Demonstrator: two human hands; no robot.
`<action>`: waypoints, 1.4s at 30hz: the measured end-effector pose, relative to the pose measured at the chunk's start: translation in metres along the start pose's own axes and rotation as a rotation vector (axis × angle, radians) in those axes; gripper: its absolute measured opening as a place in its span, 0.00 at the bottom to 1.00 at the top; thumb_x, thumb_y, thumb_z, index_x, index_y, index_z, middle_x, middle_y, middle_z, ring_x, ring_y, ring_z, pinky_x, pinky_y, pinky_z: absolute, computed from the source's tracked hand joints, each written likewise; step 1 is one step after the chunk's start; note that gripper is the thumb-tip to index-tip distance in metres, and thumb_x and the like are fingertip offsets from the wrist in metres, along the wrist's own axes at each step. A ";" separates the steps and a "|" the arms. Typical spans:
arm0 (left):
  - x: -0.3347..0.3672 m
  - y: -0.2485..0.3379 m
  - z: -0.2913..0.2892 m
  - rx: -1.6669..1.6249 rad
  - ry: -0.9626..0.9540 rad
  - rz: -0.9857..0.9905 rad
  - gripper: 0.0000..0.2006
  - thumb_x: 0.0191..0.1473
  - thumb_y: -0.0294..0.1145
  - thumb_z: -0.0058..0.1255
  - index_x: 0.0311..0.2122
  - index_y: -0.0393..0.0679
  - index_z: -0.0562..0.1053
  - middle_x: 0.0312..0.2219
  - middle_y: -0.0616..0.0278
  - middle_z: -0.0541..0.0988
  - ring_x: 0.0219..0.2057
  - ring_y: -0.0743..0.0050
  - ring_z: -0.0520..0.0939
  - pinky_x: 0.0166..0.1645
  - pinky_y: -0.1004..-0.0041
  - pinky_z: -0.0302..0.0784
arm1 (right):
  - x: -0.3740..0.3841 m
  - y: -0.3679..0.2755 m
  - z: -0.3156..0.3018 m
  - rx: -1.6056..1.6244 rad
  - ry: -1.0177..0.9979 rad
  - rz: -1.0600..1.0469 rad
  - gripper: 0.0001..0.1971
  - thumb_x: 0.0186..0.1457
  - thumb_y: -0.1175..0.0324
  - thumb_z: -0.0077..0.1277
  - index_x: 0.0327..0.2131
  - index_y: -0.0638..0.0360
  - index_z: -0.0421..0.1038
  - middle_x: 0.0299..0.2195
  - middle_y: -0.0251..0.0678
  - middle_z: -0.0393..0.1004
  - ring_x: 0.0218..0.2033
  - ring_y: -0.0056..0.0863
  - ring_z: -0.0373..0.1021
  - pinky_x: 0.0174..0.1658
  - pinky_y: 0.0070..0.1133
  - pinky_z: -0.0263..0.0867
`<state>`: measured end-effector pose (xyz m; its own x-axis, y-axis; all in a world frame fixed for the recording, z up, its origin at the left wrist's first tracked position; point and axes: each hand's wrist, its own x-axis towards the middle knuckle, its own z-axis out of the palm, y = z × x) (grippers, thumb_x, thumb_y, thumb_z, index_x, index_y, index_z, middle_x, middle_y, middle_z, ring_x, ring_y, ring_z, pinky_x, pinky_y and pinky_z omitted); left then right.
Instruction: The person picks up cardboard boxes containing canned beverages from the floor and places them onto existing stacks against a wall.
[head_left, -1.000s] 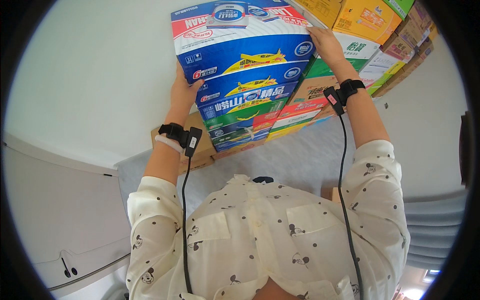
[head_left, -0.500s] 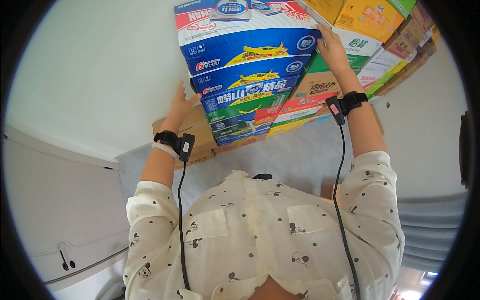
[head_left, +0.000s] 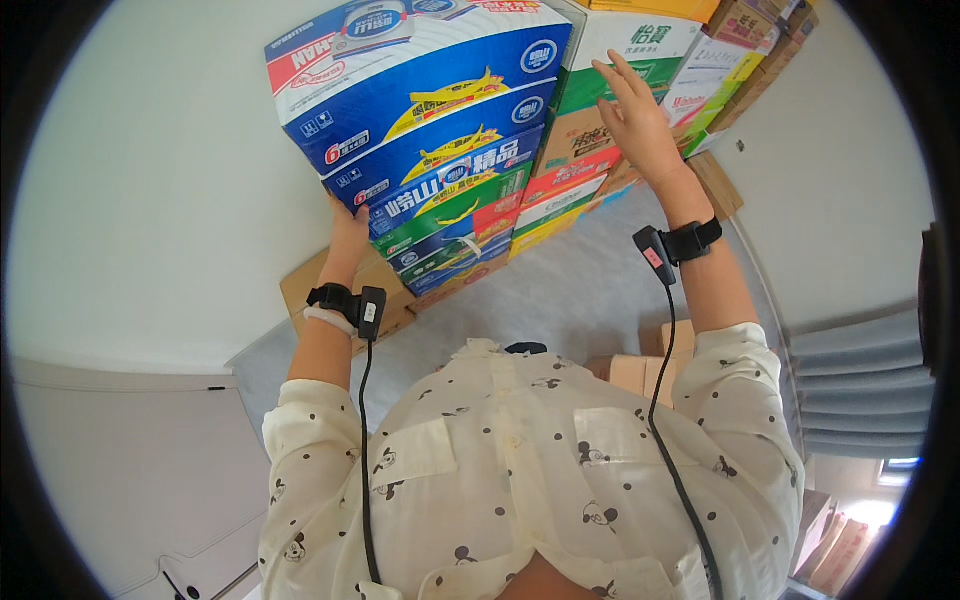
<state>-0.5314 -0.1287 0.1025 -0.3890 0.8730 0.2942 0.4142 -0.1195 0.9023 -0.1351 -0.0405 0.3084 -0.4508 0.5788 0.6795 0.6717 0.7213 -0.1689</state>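
Note:
A tall stack of cartons stands ahead of me. On top is a large blue carton (head_left: 430,100) with a white and red upper face. Beneath it sits a second blue carton (head_left: 445,143), above several blue and green ones. My left hand (head_left: 347,232) is at the second carton's lower left corner, thumb on the front and fingers around the side, partly hidden. My right hand (head_left: 640,130) is raised with fingers apart and nothing in it, to the right of the blue stack and in front of a green and white carton (head_left: 645,50). Black straps with small devices circle both wrists.
More stacked cartons, including a brown one (head_left: 580,140), adjoin the blue stack on the right. Plain cardboard boxes (head_left: 305,285) lie low at the left, and others (head_left: 630,372) near my body. A white wall (head_left: 170,200) rises at the left; a grey curtain (head_left: 865,385) hangs at the right.
My right hand has come off the top blue carton's right edge and spread its fingers. My left hand has closed around the second carton's left corner. The view has shifted to the right.

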 end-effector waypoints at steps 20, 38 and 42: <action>-0.206 -0.063 -0.070 -0.365 0.081 -1.025 0.21 0.57 0.40 0.37 0.54 0.45 0.56 0.42 0.57 0.68 0.43 0.62 0.70 0.47 0.62 0.66 | -0.279 0.116 0.026 0.248 -0.483 0.766 0.22 0.48 0.66 0.49 0.47 0.61 0.62 0.49 0.49 0.62 0.47 0.43 0.62 0.48 0.26 0.60; -0.324 -0.097 -0.004 -0.612 -0.537 -1.255 0.23 0.55 0.39 0.40 0.54 0.41 0.55 0.48 0.49 0.66 0.50 0.56 0.66 0.54 0.64 0.62 | -0.627 -0.076 -0.002 1.095 0.218 2.094 0.15 0.53 0.61 0.43 0.42 0.59 0.64 0.39 0.42 0.69 0.41 0.33 0.67 0.41 0.29 0.65; -0.320 -0.159 -0.009 -0.313 -0.744 -1.174 0.22 0.55 0.41 0.40 0.53 0.45 0.58 0.48 0.55 0.66 0.49 0.62 0.68 0.51 0.66 0.63 | -0.687 -0.163 -0.021 1.102 0.167 2.144 0.14 0.52 0.62 0.45 0.40 0.59 0.66 0.36 0.38 0.72 0.36 0.30 0.70 0.36 0.29 0.67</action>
<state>-0.4798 -0.3937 -0.1321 0.1827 0.5663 -0.8037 -0.0742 0.8230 0.5631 0.0769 -0.5635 -0.1159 0.2170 0.4930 -0.8425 -0.4978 -0.6866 -0.5299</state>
